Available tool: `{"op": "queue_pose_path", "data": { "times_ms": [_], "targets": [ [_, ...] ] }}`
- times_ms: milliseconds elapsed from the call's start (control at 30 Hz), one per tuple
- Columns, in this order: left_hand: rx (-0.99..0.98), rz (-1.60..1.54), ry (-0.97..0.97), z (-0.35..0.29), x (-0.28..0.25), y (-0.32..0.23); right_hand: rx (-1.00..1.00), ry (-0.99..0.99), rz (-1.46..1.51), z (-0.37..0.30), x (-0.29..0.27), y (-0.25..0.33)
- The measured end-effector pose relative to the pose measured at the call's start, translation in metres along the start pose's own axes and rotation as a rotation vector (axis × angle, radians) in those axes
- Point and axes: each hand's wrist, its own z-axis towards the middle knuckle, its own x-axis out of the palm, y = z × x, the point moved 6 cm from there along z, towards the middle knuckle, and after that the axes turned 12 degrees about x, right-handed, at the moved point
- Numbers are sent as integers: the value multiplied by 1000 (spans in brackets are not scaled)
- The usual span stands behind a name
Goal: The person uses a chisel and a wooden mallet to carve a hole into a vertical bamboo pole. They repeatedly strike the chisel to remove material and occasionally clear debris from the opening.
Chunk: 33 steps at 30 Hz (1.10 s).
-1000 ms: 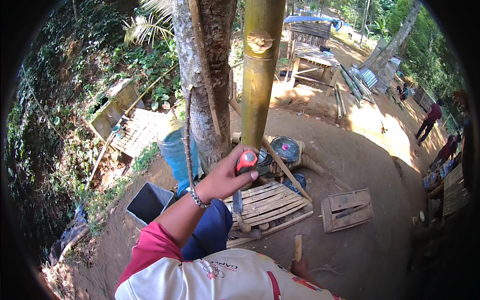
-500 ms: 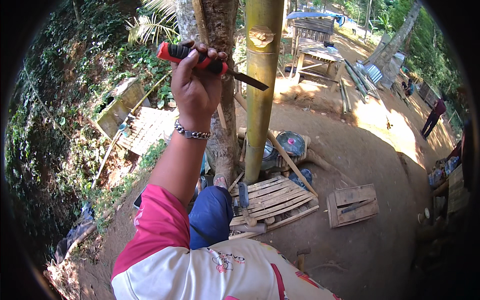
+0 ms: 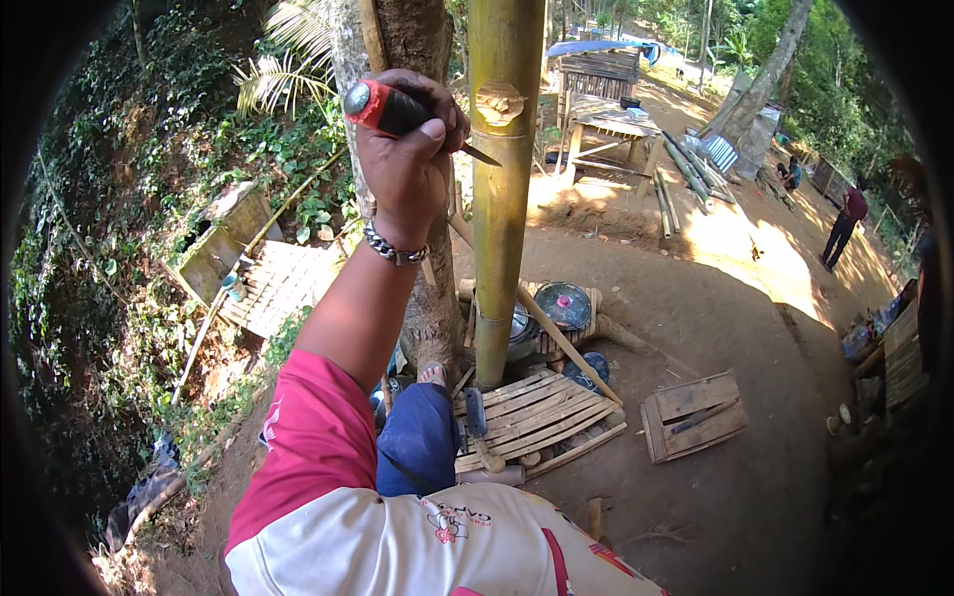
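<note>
My left hand [image 3: 415,164] is raised, closed around the red-and-black handle of a chisel [image 3: 386,107] with a metal end cap. Its thin blade points right, the tip overlapping the upright bamboo pole [image 3: 504,228] just below a joint; whether it touches I cannot tell. Above the tip, a rough, pale notch [image 3: 499,103] is chipped into the pole. A chain bracelet circles my left wrist. My right hand is out of view.
Behind my hand stands a tree trunk [image 3: 422,268]. Below are a slatted bamboo platform [image 3: 547,412], a broad-bladed chopper [image 3: 476,410], a wooden box [image 3: 696,437] and a round dark lid [image 3: 563,305]. A person [image 3: 847,223] stands far right; a steep leafy slope [image 3: 99,228] lies left.
My left hand has shifted slightly right and down and turned, so the chisel's capped end now faces me more. The view has shifted a little.
</note>
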Motion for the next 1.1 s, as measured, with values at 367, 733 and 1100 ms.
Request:
{"op": "queue_pose_path", "data": {
  "times_ms": [367,733,1100],
  "targets": [
    [112,159,-168,46,9,31,-53,62,4,-32,-54,59],
    [-50,335,422,89,-9,112,-40,100,618,-151,-128,204],
    [91,357,511,90,17,107,-478,259,981,-192,-149,369]
  ]
}}
